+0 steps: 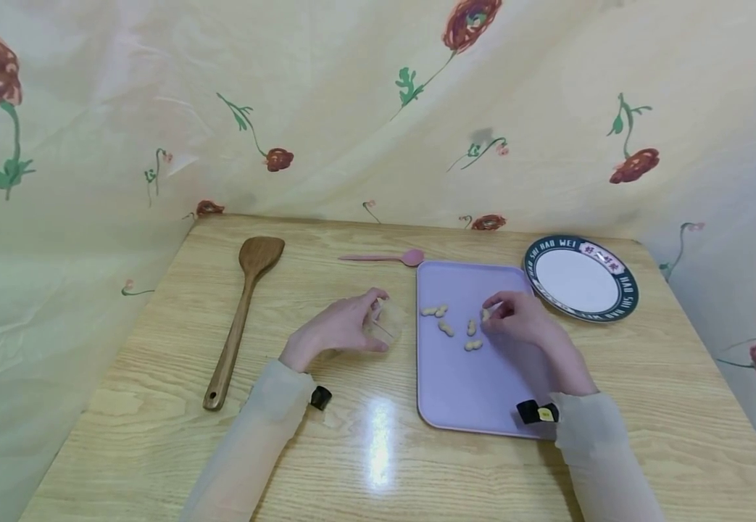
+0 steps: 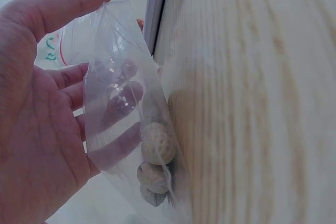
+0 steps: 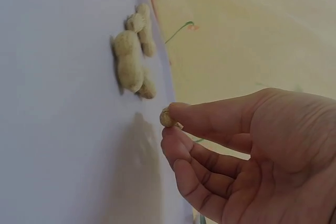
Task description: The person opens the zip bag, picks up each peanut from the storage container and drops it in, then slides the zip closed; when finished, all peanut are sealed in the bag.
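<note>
My left hand (image 1: 341, 324) holds a clear plastic bag (image 1: 388, 323) over the table, just left of the lilac tray (image 1: 459, 395). The left wrist view shows the thumb at the bag's top edge, the fingers behind its far side, and several peanuts (image 2: 157, 144) low in the bag. Over the tray, my right hand (image 1: 517, 317) pinches one peanut (image 3: 167, 118) between thumb and fingertips; only its end shows in the right wrist view. Several more unshelled peanuts (image 1: 446, 328) lie on the tray's upper left part, close to the right fingertips.
A wooden spatula (image 1: 238, 319) lies at the left of the table. A pink spoon (image 1: 412, 257) is behind the tray's far left corner. The white plate (image 1: 576, 280) with a dark lettered rim sits at the tray's far right corner. Flowered cloth (image 1: 351, 109) hangs behind the table.
</note>
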`<control>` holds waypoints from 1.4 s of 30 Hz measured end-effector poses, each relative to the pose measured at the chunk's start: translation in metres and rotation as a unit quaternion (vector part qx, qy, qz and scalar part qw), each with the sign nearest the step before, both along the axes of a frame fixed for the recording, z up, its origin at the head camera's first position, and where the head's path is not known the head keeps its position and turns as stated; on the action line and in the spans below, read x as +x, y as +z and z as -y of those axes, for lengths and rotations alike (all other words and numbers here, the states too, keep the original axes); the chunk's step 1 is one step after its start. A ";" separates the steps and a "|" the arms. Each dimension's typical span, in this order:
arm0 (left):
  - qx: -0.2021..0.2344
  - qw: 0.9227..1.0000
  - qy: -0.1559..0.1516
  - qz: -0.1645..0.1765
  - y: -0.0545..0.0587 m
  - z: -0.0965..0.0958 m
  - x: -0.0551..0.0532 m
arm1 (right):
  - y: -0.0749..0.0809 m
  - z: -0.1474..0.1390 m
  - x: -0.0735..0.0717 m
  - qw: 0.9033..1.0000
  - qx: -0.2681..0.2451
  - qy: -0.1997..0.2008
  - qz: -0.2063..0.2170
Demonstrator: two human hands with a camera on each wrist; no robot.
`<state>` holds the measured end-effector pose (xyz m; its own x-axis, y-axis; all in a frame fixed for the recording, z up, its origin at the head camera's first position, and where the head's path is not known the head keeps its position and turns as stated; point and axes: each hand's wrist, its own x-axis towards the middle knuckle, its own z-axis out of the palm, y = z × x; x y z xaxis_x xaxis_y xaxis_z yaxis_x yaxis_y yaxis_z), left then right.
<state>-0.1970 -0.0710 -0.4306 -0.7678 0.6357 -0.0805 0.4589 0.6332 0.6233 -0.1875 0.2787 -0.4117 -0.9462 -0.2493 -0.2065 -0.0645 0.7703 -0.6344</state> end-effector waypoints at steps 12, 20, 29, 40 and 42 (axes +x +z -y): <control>-0.002 1.000 0.004 0.007 -0.001 -0.001 0.001 | 0.014 0.032 -0.003 0.998 -0.024 0.011 -0.056; -0.005 1.000 0.005 0.006 -0.003 0.000 0.001 | 0.018 0.067 -0.006 0.995 -0.067 0.031 -0.059; 0.000 1.000 0.006 0.010 -0.002 0.000 0.001 | 0.019 0.104 -0.006 0.992 -0.089 0.067 -0.063; 0.008 1.000 0.003 0.009 -0.001 0.000 0.001 | 0.010 0.126 -0.003 0.988 -0.114 0.096 -0.044; 0.008 1.000 0.003 0.007 0.000 0.000 0.001 | 0.009 0.128 -0.002 0.987 -0.115 0.102 -0.044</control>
<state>-0.1957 -0.0712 -0.4310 -0.7703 0.6326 -0.0809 0.4462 0.6252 0.6403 -0.1896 0.1509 -0.4031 -0.8830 -0.4676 -0.0413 -0.2661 0.5711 -0.7765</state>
